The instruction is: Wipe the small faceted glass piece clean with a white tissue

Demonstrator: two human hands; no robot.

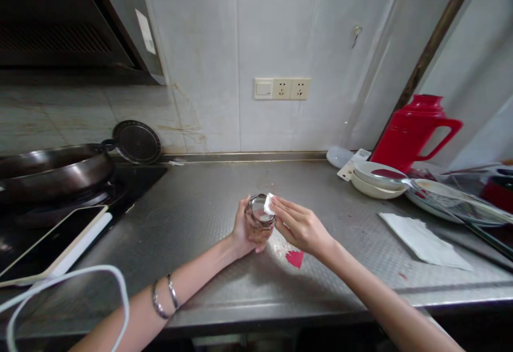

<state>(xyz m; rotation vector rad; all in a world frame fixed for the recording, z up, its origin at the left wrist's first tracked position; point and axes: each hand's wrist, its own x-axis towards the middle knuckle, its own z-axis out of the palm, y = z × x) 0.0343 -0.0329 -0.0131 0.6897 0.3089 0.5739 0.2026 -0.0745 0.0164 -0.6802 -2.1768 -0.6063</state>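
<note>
A clear glass (pixel 256 214) with a dark-tinted look is held above the steel counter, its open rim facing up toward me. My left hand (pixel 247 233) wraps round its side and base, with two bracelets on that forearm. In my right hand (pixel 301 225) a small folded white tissue (pixel 269 204) is pinched, pressed at the right side of the glass rim. Part of the tissue is hidden by the fingers. Below the hands a torn red scrap (pixel 295 258) lies on the counter beside a patch of pale crumbs or shreds (pixel 279 248).
On the left are a large pan (pixel 56 170) on the stove, a round dark lid (pixel 137 142), a phone or tablet (pixel 52 245) and a white cable (pixel 100 269). To the right sit a white paper sheet (pixel 425 241), stacked bowls (pixel 379 180), plates (pixel 452 202) and a red thermos jug (pixel 412 133).
</note>
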